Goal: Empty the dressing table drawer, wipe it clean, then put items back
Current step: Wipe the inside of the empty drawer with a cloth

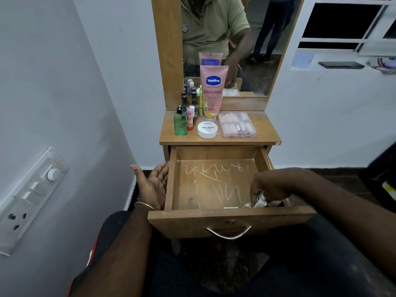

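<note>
The wooden drawer (214,153) of the dressing table stands pulled out, its scratched floor bare of items. My right hand (269,188) reaches into the drawer's near right corner and grips a crumpled white tissue (260,200) pressed to the floor. My left hand (152,185) is held palm up with fingers relaxed against the outside of the drawer's left wall. On the tabletop stand a pink Vaseline tube (213,93), a white nail polish jar (207,129), a green bottle (180,123), several small nail polish bottles (189,103) and a clear nail box (236,124).
A mirror (231,46) rises behind the tabletop. A wall with a switch panel (27,198) is close on the left. A dark object (383,181) stands on the floor at the right. My lap is directly below the drawer front with its metal handle (228,233).
</note>
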{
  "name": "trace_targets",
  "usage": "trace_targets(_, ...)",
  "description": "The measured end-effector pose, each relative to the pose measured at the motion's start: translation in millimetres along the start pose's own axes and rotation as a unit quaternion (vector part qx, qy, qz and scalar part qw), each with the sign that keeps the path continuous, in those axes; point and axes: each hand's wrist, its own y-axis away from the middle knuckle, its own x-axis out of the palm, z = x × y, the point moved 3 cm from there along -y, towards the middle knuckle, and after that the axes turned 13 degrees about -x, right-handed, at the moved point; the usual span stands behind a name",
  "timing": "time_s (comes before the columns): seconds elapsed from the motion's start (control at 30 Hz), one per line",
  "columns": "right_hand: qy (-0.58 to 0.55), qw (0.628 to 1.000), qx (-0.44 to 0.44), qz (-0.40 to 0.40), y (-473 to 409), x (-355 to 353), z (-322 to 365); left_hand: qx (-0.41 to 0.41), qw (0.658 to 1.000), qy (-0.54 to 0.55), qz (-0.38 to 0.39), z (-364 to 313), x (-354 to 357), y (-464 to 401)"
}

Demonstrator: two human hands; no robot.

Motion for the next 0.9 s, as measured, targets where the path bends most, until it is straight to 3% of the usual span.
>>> trace_targets(0.27,-0.077,0.993,-0.046,-0.080,-2.4,9.4,15.8,0.004,1.000,-0.008,0.001,0.8,-0.9,-0.9)
trace_targets(0.57,0.125,0.992,-0.022,0.015,9.9,-1.3,0.5,0.004,1.000,0.005,0.001,1.5,0.9,-2.0)
trace_targets(0.63,0.163,0.984,-0.058,-0.031,13.2,-10.4,11.1,0.002,1.000,0.010,-0.005,1.1,0.2,-2.2)
trace_targets(0.77,0.063,0.958,-0.172,-0.219,14.6,-24.6,60.5,0.003,1.000,0.012,-0.009,1.1,0.4,-3.3)
trace_targets(0.9,0.074,0.931,-0.261,-0.246,-4.9,-15.7,129.2,0.004,1.000,0.023,-0.009,0.5,-1.2,-3.7)
